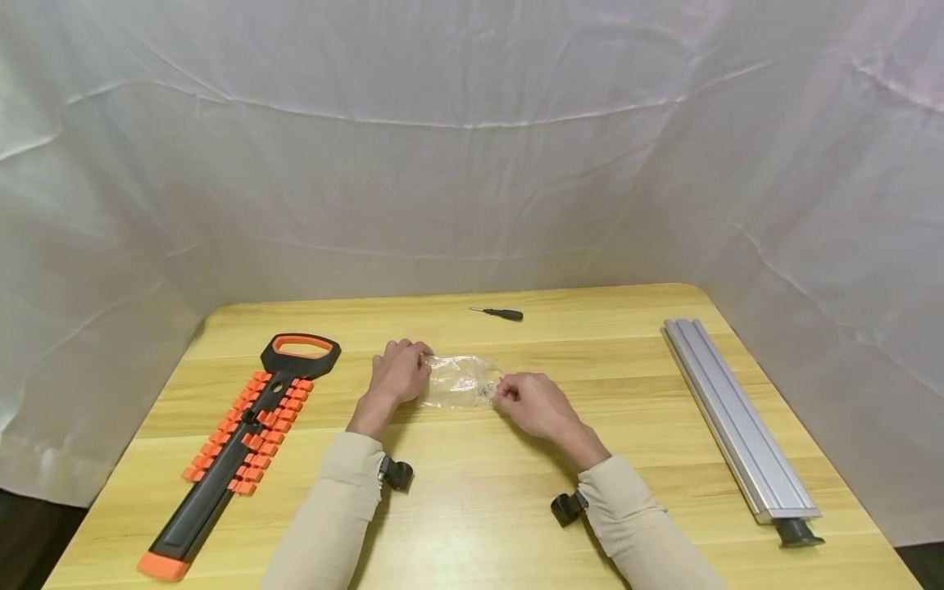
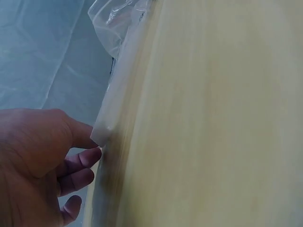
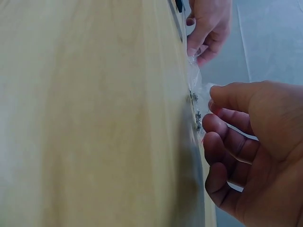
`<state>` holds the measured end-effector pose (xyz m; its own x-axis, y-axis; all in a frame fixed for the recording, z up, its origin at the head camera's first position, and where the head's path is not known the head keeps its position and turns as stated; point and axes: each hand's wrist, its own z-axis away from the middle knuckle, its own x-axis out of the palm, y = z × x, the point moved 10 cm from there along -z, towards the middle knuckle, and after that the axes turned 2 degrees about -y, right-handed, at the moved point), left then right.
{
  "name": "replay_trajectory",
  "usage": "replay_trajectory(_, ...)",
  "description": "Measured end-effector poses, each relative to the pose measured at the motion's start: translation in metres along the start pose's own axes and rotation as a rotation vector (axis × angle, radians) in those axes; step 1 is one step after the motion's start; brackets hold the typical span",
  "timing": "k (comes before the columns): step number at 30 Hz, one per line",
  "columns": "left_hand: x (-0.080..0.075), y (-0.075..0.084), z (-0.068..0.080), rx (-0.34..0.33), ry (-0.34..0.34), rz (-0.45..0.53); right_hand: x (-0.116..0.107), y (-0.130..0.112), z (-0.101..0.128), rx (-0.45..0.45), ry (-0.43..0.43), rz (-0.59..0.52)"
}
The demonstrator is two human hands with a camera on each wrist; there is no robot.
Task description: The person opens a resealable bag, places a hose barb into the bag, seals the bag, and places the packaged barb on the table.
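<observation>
The fingers of the left hand (image 1: 399,373) curl over one end of a clear plastic bag (image 1: 460,381), thumb and fingertips pinching its edge, as the left wrist view shows where the thumb (image 2: 80,135) meets the folded plastic (image 2: 109,113). The fingers of the right hand (image 1: 534,403) are bent inward and pinch the opposite end of the bag; in the right wrist view the thumb and forefinger (image 3: 227,97) close on the thin film (image 3: 201,92), with a few small dark metal pieces (image 3: 195,106) visible inside it, too small to identify. The bag lies stretched between the two hands near the middle of the wooden table (image 1: 479,508), resting on its surface.

Both forearms wear beige sleeves (image 1: 332,508), each with a small black camera mount at the wrist. Beyond the bag, toward the far edge of the table, lies a small black-handled screwdriver (image 1: 498,313), well apart from the hands. To the person's left sits a black and orange socket holder (image 1: 247,434) with a loop handle, lying diagonally. To the right, near the table's edge, lies a long grey aluminium rail (image 1: 737,418) with a black foot at its near end. White cloth (image 1: 472,164) drapes behind and around the table
</observation>
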<state>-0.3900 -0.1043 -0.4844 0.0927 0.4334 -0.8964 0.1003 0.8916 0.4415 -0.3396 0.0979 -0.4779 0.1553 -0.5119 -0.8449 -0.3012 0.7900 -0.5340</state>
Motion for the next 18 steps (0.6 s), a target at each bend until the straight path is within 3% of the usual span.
replay_trajectory(14, -0.015, 0.001, 0.023, 0.055, 0.047, -0.014, -0.008, 0.015, -0.001, 0.030, 0.004, -0.036)
replay_trajectory(18, -0.015, 0.009, 0.033, 0.084, 0.012, -0.012, -0.008, 0.021, -0.004, 0.047, -0.012, -0.058)
